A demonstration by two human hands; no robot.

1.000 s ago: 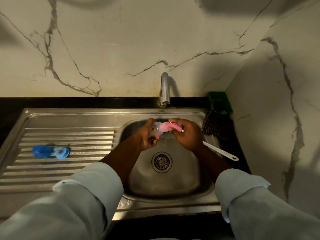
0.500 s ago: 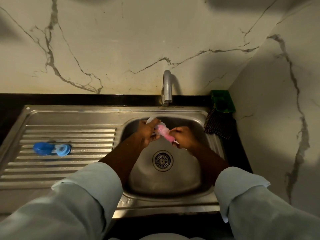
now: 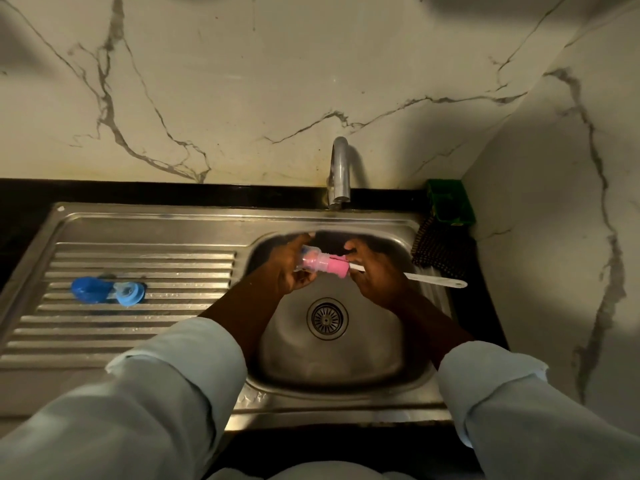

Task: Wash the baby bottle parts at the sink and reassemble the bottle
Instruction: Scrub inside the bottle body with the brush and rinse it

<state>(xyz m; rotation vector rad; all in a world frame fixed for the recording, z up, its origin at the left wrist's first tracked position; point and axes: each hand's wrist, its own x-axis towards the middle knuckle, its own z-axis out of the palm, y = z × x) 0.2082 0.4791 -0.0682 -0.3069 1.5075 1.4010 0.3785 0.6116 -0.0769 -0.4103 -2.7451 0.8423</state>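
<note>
Over the steel sink basin point(image 3: 346, 362) my left hand point(image 3: 289, 268) grips a clear baby bottle point(image 3: 311, 259) lying on its side, mouth to the right. My right hand point(image 3: 375, 271) holds a bottle brush by its white handle point(image 3: 433, 280). The pink sponge head point(image 3: 334, 266) of the brush sits partly inside the bottle mouth. On the ribbed drainboard at the left lie a blue cap point(image 3: 86, 289) and a light blue collar with teat point(image 3: 130, 293), side by side.
The tap point(image 3: 339, 171) stands behind the basin with no water stream visible. A green holder point(image 3: 450, 206) and a dark mesh scrubber point(image 3: 438, 251) sit at the right rear corner. The drain point(image 3: 327, 318) is below my hands. Marble walls close the back and right.
The brush head slid deeper into the bottle and has now been drawn partly back out. The handle again sticks out to the right. Both hands stayed over the basin.
</note>
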